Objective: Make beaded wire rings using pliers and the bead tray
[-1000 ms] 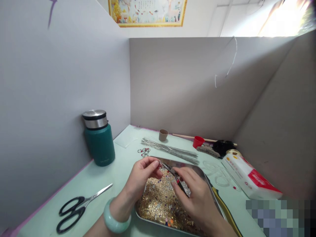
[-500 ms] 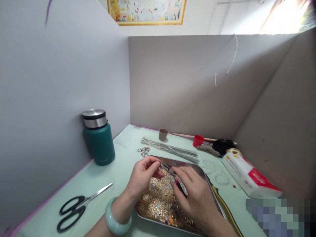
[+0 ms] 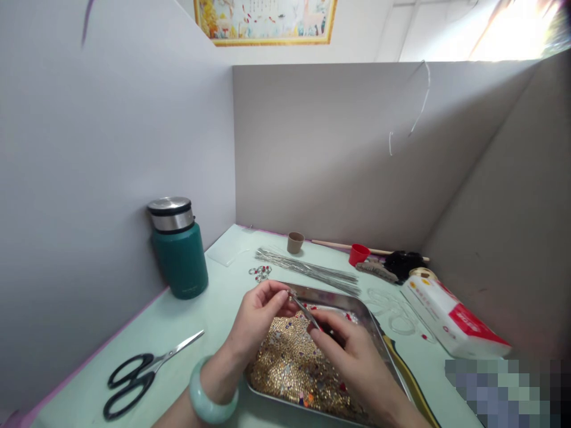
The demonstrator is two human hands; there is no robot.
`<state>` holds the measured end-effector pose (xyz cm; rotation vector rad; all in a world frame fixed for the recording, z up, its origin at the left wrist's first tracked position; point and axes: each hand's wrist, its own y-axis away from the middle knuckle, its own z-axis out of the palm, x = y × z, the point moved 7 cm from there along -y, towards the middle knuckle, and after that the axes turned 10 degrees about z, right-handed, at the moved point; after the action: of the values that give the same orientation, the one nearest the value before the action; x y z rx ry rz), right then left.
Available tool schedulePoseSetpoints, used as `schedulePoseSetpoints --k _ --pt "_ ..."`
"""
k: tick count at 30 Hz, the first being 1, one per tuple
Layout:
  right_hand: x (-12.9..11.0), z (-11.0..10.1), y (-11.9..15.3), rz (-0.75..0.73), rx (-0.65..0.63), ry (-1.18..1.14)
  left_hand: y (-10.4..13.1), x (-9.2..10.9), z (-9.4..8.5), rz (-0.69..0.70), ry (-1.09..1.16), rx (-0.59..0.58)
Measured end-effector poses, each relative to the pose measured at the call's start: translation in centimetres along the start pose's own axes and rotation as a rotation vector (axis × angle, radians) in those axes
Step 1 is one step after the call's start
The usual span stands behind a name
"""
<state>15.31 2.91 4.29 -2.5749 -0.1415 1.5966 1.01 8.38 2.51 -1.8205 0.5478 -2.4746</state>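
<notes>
Above a metal tray (image 3: 292, 406) of gold beads (image 3: 285, 362), my two hands meet. Thumb and fingers of my left hand (image 3: 263, 309) pinch a small wire piece (image 3: 292, 294), too small to make out fully. A pale green bangle (image 3: 213, 392) circles the left wrist. My right hand (image 3: 350, 351) is wrapped round a pair of pliers (image 3: 307, 311), mostly hidden in the palm, with the jaw tips at the wire piece. Behind the tray lie a bundle of silver wires (image 3: 307, 270) and several small wire pieces with red beads (image 3: 260, 273).
Black-handled scissors (image 3: 149, 374) lie at left, near a green thermos (image 3: 178, 249). A brown cup (image 3: 295, 242) and a red cup (image 3: 358, 255) stand at the back. A tissue pack (image 3: 452, 312) and clear tubing (image 3: 397, 312) lie at right. Partition walls (image 3: 321, 148) enclose the table.
My right hand has turned and shifted slightly down, so the pliers' jaws now point at the wire piece from a different angle. My left hand has stayed nearly still.
</notes>
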Motion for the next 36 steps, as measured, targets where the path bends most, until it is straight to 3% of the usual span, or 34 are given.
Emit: schedulePoseSetpoints --k 8,22,30,36 --pt "1.6 1.3 0.0 0.186 -0.105 -0.285 0.1 0.3 0.3 0.079 -0.036 -0.012" --pt "2.1 2.2 0.0 0.272 -0.166 -0.518 0.3 1.0 0.2 0.238 -0.178 0.011" --pt "2.0 2.4 0.1 0.265 -0.206 -0.421 0.4 1.0 0.0 0.309 -0.288 0.015" --pt "1.3 1.9 0.3 0.205 -0.086 -0.273 0.4 0.7 0.4 0.237 -0.213 0.010"
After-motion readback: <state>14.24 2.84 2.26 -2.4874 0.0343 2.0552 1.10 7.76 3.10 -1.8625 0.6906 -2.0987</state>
